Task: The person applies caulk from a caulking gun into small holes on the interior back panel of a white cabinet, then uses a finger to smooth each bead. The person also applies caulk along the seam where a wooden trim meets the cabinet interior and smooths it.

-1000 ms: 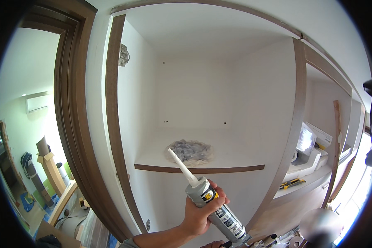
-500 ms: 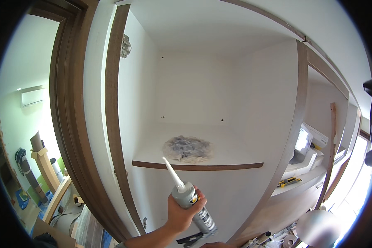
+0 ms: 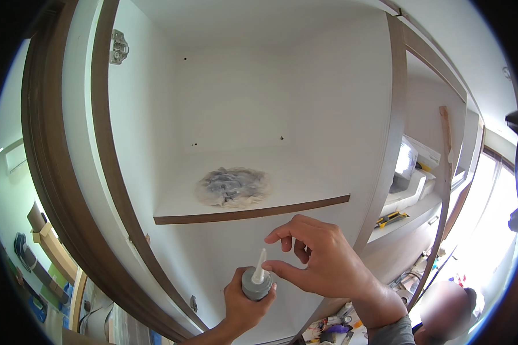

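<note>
We hold the sealant tube upright in our left hand, fingers wrapped closed around its grey body, low in the view and just in front of the open white cabinet. A second ago this tube lay tilted, nozzle aimed up and left toward the shelf, and only the one hand was in view. Now the tube is turned so that we look nearly down its length, and the white nozzle points up toward us

Our right hand has come in from the lower right. Thumb and forefinger are drawn together at the nozzle, touching or just beside it; we cannot tell whether they pinch it. The remaining fingers are curled loosely. We judge that work has passed from aiming the tube to attending to its tip

Beyond the hands, the shelf with its brown front edge carries a grey-and-cream wad of cloth. A yellow-and-black utility knife lies on a lower shelf to the right
</note>
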